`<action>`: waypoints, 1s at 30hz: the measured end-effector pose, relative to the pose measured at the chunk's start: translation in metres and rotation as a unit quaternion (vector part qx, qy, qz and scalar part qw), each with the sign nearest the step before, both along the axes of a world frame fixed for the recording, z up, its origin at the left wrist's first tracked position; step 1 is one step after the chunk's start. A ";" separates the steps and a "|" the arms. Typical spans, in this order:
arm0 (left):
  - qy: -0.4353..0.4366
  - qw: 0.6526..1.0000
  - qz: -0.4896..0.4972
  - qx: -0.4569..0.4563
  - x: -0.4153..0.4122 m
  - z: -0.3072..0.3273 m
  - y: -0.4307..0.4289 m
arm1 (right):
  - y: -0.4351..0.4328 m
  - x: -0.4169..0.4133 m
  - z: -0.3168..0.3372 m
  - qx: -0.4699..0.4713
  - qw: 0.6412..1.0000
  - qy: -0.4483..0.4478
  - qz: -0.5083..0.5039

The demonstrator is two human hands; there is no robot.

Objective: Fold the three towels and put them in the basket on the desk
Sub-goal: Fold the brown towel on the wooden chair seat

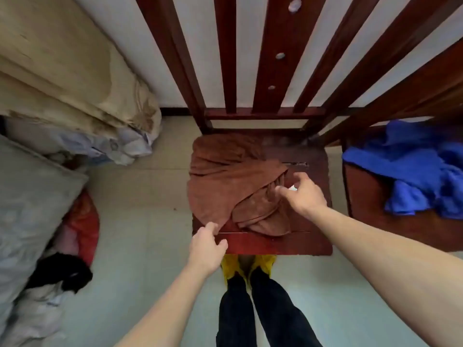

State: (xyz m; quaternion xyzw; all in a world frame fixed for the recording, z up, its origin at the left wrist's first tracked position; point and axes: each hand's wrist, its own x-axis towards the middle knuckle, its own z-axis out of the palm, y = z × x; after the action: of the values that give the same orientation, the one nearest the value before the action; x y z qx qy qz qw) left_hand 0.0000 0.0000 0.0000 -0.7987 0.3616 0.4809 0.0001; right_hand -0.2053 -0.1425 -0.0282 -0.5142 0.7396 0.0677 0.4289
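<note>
— So, how far along is this?

— Barely begun, I'd say. From the head view, a brown towel [233, 186] lies rumpled on the seat of a red wooden chair [280, 244], with one flap crossed over the rest, not a neat fold yet. A blue towel [413, 169] sits in a heap on a second red seat [375, 196] to the right, untouched.

— And the third one?

— I can't pick it out. There's bedding [75, 78] and loose cloth on the left, but I wouldn't call any of it a towel.

— What are the hands doing?

— The left hand [206, 249] has its fingers [211, 227] pinched on the brown towel's near edge, by the seat's front left. The right hand [304, 194] is over the towel's right side, thumb and fingers curled toward the bunched cloth; they touch it, but whether they've closed on it I can't tell.

— The basket?

— Not in sight, nor the desk. So nothing shows as put away. As I judge it, all three folds and all three trips to the basket are still ahead.
</note>
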 end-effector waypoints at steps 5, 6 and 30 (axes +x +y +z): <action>-0.068 0.994 -0.071 -0.053 -0.009 -0.053 -0.012 | 0.028 0.015 -0.048 -0.002 0.999 0.031 0.037; -0.073 0.993 -0.075 -0.047 -0.010 -0.064 -0.013 | 0.036 0.012 -0.054 -0.013 0.999 0.030 0.039; 0.207 0.775 0.574 0.162 -0.029 -0.079 -0.025 | -0.046 0.002 -0.061 -0.104 0.976 0.108 0.157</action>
State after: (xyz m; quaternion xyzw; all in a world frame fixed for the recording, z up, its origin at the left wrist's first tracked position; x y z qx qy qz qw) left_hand -0.0289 -0.0253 -0.0786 -0.7273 -0.2565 0.5969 -0.2212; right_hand -0.2033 -0.1885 -0.0895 -0.6555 0.6944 0.1120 0.2750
